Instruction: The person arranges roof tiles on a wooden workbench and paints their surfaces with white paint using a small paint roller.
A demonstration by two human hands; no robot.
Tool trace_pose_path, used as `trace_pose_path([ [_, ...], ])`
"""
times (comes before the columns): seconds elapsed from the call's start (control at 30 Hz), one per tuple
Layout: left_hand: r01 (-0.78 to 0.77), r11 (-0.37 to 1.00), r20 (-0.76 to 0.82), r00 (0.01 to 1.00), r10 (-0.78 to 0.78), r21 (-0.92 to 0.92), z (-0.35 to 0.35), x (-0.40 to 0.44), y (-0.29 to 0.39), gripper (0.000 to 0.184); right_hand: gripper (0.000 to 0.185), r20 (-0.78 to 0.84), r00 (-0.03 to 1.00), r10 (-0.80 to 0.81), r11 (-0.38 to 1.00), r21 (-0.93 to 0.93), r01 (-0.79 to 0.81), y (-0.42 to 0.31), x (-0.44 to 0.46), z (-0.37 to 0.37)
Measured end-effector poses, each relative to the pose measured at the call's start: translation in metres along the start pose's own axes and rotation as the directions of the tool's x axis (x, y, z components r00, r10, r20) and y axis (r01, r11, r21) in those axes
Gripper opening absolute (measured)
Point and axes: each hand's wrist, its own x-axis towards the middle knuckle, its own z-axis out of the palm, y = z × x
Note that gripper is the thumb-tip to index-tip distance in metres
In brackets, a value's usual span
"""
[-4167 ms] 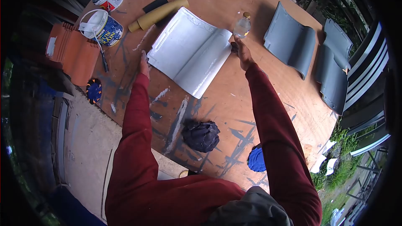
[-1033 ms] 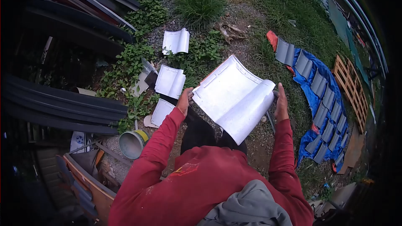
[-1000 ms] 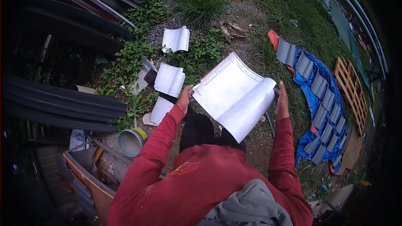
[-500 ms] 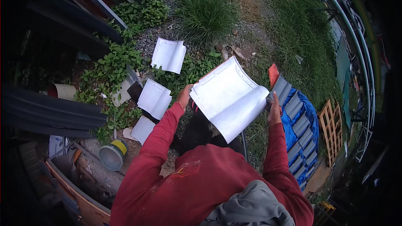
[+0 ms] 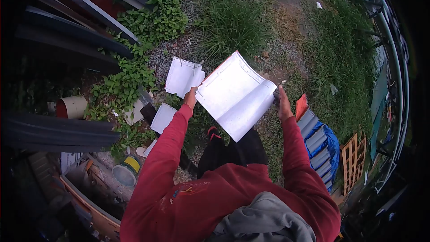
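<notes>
A white-coated curved roof tile is held out in front of my body, tilted, with a thin orange edge at its upper left. My left hand grips its left corner, fingers partly hidden behind it. On the opposite side my right hand holds the right edge, with dark stains on the fingers. Left of the held tile, another white tile lies on the ground among plants. Below that one is a further white tile, partly behind my left arm.
Grey tiles lie on a blue tarp at the right, beside a wooden lattice pallet. A bucket stands at lower left. Long dark metal sheets extend along the left. Tall grass grows ahead.
The table from the earliest frame is out of view; the surroundings are now outdoor ground. Lately, the ground tiles and tarp have shifted downward in view, while both hands still hold the white tile.
</notes>
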Motion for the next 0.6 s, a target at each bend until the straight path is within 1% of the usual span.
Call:
trace_pose_path([
  [0.03, 0.034, 0.999, -0.035, 0.999, -0.035, -0.013, 0.01, 0.022, 0.007, 0.065, 0.082, 0.007, 1.0, -0.022, 1.0, -0.006, 0.022, -0.014, 0.019, 0.014],
  [0.07, 0.056, 0.998, -0.114, 0.992, -0.052, 0.029, 0.021, 0.049, 0.01, 0.064, 0.076, 0.018, 0.998, -0.056, 0.998, -0.006, 0.056, -0.037, 0.051, 0.028],
  [0.1, 0.064, 0.998, -0.16, 0.985, -0.061, 0.019, 0.03, 0.086, 0.01, 0.063, 0.068, 0.013, 1.0, -0.023, 0.999, -0.022, 0.023, -0.026, 0.105, 0.022],
  [0.13, 0.093, 0.995, -0.197, 0.976, -0.088, 0.016, 0.035, 0.109, 0.002, 0.062, 0.068, 0.005, 1.0, 0.017, 1.0, -0.024, -0.017, -0.027, 0.125, 0.023],
  [0.17, 0.12, 0.992, -0.198, 0.974, -0.113, 0.023, 0.045, 0.129, 0.008, 0.062, 0.067, 0.028, 0.999, 0.029, 0.999, -0.035, -0.028, -0.037, 0.153, 0.031],
  [0.23, 0.187, 0.982, -0.233, 0.954, -0.189, -0.031, 0.062, 0.176, 0.026, 0.061, 0.067, 0.05, 0.998, 0.046, 0.997, -0.056, -0.043, -0.065, 0.215, 0.047],
  [0.27, 0.18, 0.983, -0.194, 0.964, -0.181, -0.026, 0.061, 0.209, 0.02, 0.06, 0.067, 0.062, 0.994, 0.091, 0.994, -0.069, -0.087, -0.071, 0.239, 0.054],
  [0.3, 0.206, 0.977, -0.122, 0.97, -0.211, -0.058, 0.062, 0.234, 0.027, 0.061, 0.068, 0.074, 0.988, 0.134, 0.988, -0.082, -0.128, -0.078, 0.264, 0.06],
  [0.33, 0.232, 0.968, -0.049, 0.97, -0.237, -0.091, 0.065, 0.258, 0.033, 0.066, 0.068, 0.087, 0.98, 0.177, 0.981, -0.096, -0.168, -0.085, 0.292, 0.065],
  [0.37, 0.235, 0.966, -0.054, 0.969, -0.242, -0.108, 0.069, 0.283, 0.037, 0.068, 0.071, 0.159, 0.973, 0.167, 0.984, -0.084, -0.155, -0.064, 0.343, 0.059],
  [0.4, 0.238, 0.963, -0.059, 0.967, -0.247, -0.125, 0.075, 0.308, 0.039, 0.069, 0.071, 0.158, 0.969, 0.189, 0.98, -0.098, -0.175, -0.07, 0.369, 0.064],
  [0.47, 0.24, 0.955, -0.047, 0.967, -0.252, -0.176, 0.084, 0.358, 0.041, 0.07, 0.073, 0.138, 0.975, 0.172, 0.976, -0.158, -0.149, -0.087, 0.411, 0.081],
  [0.5, 0.234, 0.954, -0.061, 0.966, -0.25, -0.188, 0.092, 0.376, 0.047, 0.071, 0.073, 0.136, 0.972, 0.19, 0.972, -0.169, -0.166, -0.098, 0.427, 0.091],
  [0.57, 0.218, 0.954, -0.105, 0.964, -0.243, -0.206, 0.106, 0.403, 0.069, 0.072, 0.077, 0.126, 0.983, 0.135, 0.981, -0.159, -0.114, -0.119, 0.455, 0.109],
  [0.6, 0.207, 0.955, -0.136, 0.961, -0.239, -0.214, 0.112, 0.414, 0.078, 0.073, 0.077, 0.123, 0.98, 0.153, 0.977, -0.17, -0.131, -0.124, 0.472, 0.113],
])
